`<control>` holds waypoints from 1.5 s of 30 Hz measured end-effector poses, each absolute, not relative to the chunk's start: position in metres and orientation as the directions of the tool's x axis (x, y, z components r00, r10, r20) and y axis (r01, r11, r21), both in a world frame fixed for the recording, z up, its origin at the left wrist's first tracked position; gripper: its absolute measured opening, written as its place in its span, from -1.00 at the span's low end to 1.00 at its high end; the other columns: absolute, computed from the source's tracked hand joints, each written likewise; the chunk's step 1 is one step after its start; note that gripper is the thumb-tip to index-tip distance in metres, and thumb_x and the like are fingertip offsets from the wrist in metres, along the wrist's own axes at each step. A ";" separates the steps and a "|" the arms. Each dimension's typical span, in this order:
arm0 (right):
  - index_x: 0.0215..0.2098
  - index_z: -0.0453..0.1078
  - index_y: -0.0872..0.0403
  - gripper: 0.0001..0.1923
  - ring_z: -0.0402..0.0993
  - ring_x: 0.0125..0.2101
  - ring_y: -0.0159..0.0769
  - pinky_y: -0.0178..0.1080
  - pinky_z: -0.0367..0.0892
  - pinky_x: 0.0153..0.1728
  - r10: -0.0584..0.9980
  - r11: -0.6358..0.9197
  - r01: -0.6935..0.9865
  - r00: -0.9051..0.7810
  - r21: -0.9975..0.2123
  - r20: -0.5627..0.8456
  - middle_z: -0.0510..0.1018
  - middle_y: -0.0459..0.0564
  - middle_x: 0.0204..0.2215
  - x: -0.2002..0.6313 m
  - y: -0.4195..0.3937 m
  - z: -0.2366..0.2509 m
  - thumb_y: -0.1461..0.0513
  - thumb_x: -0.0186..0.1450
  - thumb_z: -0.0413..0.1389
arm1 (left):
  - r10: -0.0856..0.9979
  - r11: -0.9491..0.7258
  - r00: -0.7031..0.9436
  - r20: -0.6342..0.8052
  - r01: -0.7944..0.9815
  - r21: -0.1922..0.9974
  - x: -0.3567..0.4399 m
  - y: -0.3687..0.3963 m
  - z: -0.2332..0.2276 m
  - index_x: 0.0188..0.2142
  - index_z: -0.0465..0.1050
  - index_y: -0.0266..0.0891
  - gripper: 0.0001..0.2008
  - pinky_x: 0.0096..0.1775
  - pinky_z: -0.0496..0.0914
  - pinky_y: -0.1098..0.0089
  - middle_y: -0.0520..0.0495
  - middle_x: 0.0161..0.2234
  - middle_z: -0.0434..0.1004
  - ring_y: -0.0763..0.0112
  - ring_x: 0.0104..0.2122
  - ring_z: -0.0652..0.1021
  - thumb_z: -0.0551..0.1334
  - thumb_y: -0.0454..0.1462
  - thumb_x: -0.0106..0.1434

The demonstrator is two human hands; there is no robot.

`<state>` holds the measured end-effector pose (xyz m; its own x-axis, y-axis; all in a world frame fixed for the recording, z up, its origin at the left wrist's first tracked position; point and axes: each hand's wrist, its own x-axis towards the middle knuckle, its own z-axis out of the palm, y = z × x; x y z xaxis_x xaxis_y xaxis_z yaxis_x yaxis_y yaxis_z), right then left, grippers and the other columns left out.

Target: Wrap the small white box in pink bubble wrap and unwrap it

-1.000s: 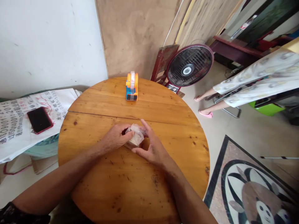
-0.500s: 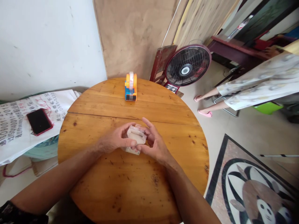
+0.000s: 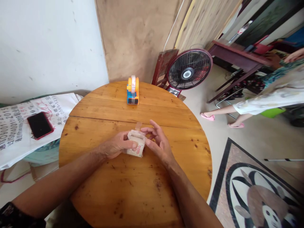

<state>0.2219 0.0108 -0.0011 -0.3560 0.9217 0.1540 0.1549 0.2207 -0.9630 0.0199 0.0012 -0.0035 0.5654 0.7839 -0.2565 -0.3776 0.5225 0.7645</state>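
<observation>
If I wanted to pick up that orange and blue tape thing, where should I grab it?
Probably by the blue base of the tape dispenser, fingers on its two flat sides, coming from above. It stands upright and alone at the far edge of the round table, and the roll on top looks rounded and may turn.

Colours noted
Dispenser (image 3: 132,90) orange/blue; phone (image 3: 39,125) black, red-edged; table (image 3: 133,193) honey wood; rug (image 3: 258,196) panda-patterned.

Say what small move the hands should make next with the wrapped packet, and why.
Probably press the loose strip of tape down onto the small packet. The strip stands up from the packet's far edge, the right hand has its fingers beside it, and the left hand pins the packet on the round table.
</observation>
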 end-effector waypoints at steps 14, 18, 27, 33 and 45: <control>0.09 0.34 0.00 -0.50 0.51 -0.25 -0.28 -0.19 0.42 -0.23 0.955 0.141 0.112 -0.278 -0.984 0.105 0.58 0.00 -0.23 0.217 0.015 0.003 0.11 0.20 0.25 | 0.689 0.485 0.691 -0.218 -0.217 0.847 0.024 -0.006 -0.010 -0.15 0.47 -0.33 -0.52 -0.29 0.34 0.41 -0.13 -0.26 0.52 0.40 -0.35 0.49 0.46 -0.14 -0.03; -0.13 0.45 0.00 -0.70 0.50 -0.37 -0.32 -0.21 0.45 -0.29 0.971 0.118 0.109 -0.220 -0.987 0.092 0.58 -0.04 -0.34 0.215 0.013 0.003 0.08 0.21 0.23 | 0.683 0.507 0.696 -0.220 -0.236 0.829 0.025 -0.006 -0.012 -0.14 0.47 -0.30 -0.52 -0.30 0.33 0.43 -0.08 -0.28 0.51 0.43 -0.36 0.48 0.47 -0.17 -0.03; -0.18 0.47 0.01 -0.78 0.51 -0.48 -0.35 -0.27 0.46 -0.41 0.984 0.126 0.118 -0.137 -0.985 0.110 0.56 -0.10 -0.44 0.211 0.011 0.001 0.14 0.20 0.21 | 0.734 0.545 0.603 -0.313 -0.246 0.802 0.033 -0.007 -0.015 -0.16 0.49 -0.30 -0.54 -0.28 0.36 0.39 -0.05 -0.32 0.54 0.43 -0.38 0.51 0.48 -0.21 -0.07; -0.19 0.48 -0.01 -0.84 0.53 -0.44 -0.34 -0.25 0.49 -0.35 0.965 0.254 0.218 -0.128 -0.942 0.230 0.59 -0.10 -0.41 0.206 0.004 0.005 0.21 0.25 0.16 | 0.761 0.558 0.549 -0.346 -0.282 0.781 0.034 -0.005 -0.010 -0.23 0.50 -0.33 -0.55 -0.29 0.37 0.39 -0.03 -0.36 0.54 0.43 -0.40 0.51 0.50 -0.21 -0.12; -0.05 0.46 -0.03 -0.75 0.60 -0.31 -0.30 -0.23 0.54 -0.21 0.861 0.504 0.465 -0.199 -0.728 0.468 0.65 -0.03 -0.26 0.200 -0.010 0.008 0.29 0.31 0.14 | 0.798 0.527 0.552 -0.241 -0.446 0.723 0.033 -0.004 -0.011 -0.22 0.46 -0.31 -0.60 -0.26 0.38 0.39 0.01 -0.39 0.50 0.43 -0.39 0.52 0.49 -0.21 -0.02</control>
<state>0.1997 -0.0099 0.0084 -0.1991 0.8608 0.4684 0.4652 0.5037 -0.7279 0.0333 -0.0035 -0.0110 0.5521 0.7980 -0.2414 -0.4463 0.5275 0.7229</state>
